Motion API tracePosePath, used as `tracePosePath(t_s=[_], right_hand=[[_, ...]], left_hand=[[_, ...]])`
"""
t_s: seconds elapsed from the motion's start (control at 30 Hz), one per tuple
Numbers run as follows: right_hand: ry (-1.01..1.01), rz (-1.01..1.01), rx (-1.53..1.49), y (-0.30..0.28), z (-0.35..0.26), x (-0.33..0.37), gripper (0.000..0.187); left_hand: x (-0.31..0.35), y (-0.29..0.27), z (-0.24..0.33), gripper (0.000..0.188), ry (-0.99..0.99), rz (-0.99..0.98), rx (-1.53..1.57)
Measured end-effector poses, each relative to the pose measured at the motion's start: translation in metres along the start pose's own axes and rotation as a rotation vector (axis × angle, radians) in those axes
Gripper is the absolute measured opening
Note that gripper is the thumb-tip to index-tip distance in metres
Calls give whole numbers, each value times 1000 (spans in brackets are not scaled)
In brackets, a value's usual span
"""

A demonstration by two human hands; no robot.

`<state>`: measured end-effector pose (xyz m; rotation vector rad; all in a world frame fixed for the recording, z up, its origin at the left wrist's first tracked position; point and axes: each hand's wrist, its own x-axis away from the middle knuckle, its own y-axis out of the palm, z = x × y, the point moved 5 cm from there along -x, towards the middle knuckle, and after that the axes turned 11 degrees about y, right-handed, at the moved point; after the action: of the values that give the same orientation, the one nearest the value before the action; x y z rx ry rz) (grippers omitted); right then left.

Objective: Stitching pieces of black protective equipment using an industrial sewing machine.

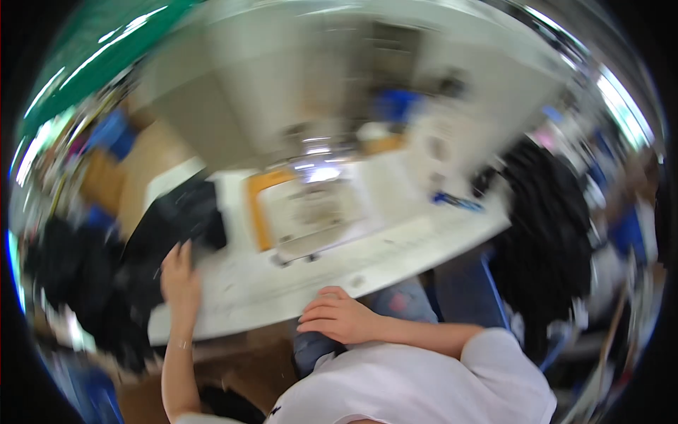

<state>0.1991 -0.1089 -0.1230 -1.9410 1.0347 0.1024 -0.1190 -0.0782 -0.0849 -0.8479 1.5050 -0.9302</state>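
My left hand (181,279) is at the left end of the white sewing table, its fingers stretched out at the lower edge of a black piece of cloth (185,215). The fingertips appear to touch the cloth, though motion blur hides the exact contact. My right hand (339,316) is just off the table's front edge, above my lap. Its fingers are loosely extended and hold nothing. Between and beyond the hands stands a sewing machine (452,134), its lamp (323,174) lit over the metal plate (311,215).
More black fabric (78,265) hangs past the table's left end. A large black heap of cloth (544,233) lies at the right. A blue-handled tool (458,202) rests on the white tabletop (261,304). An orange-yellow strip (258,219) borders the machine plate.
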Motion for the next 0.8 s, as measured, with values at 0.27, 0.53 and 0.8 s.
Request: tracePosePath(t_s=[0.27, 0.53, 0.8], right_hand=[[332, 456, 862, -224, 55, 119, 13], [831, 786, 1466, -482, 133, 183, 46], [358, 1556, 1230, -617, 65, 236, 46]], left_hand=[[-24, 10, -18, 27, 51, 28, -286], [-21, 17, 52, 31, -23, -26, -126], [15, -43, 123, 31, -13, 344, 67]])
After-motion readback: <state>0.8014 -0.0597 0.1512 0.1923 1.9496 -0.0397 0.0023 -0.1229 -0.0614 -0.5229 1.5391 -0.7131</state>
